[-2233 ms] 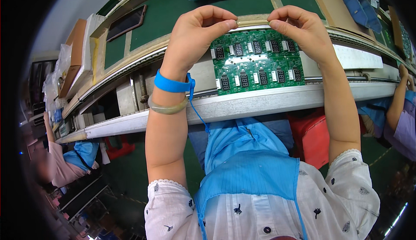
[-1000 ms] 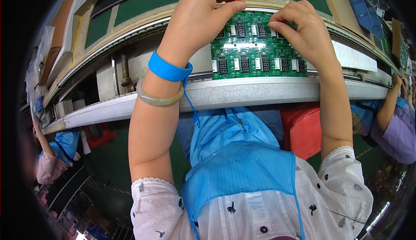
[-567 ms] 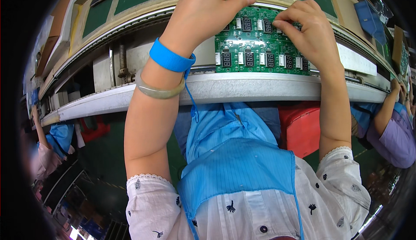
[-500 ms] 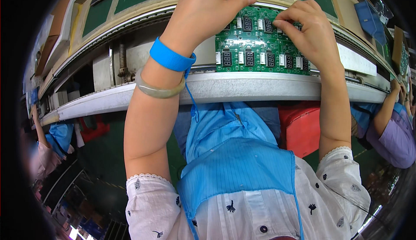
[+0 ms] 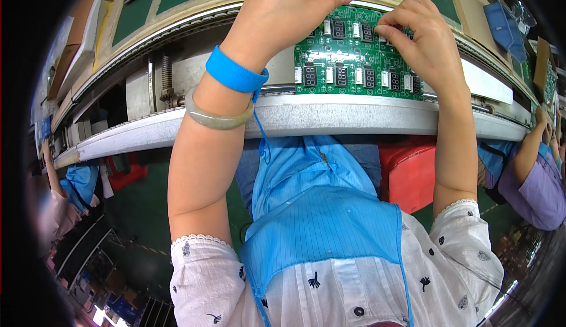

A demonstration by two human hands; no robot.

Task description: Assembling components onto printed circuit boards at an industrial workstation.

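The right hand (image 5: 421,38) hangs low over the far right of the green circuit board panel (image 5: 354,53), so a careless press of its curled fingers could knock a display or white connector askew, and a slip of its thumb and forefinger could scrape the parts beneath. That hand is half curled, its thumb and forefinger tips close together beside an upper-row display; anything between them is too small to make out, so I cannot tell whether it grips something. The left hand (image 5: 286,17) is similarly bent, thumb and forefinger nearly meeting just by the panel's far edge, and its hold is equally unclear. From its wrist, beyond a blue strap (image 5: 233,70) and a pale bangle (image 5: 218,117), a thin blue cord (image 5: 260,127) dangles; it could catch on the near rail (image 5: 348,114) if the arm swings. The panel lies between that metal rail and the far one. Farther out, a blue bin (image 5: 504,32) sits at far right, a red stool (image 5: 408,176) stands nearer, and a co-worker's purple sleeve (image 5: 533,188) shows at right.
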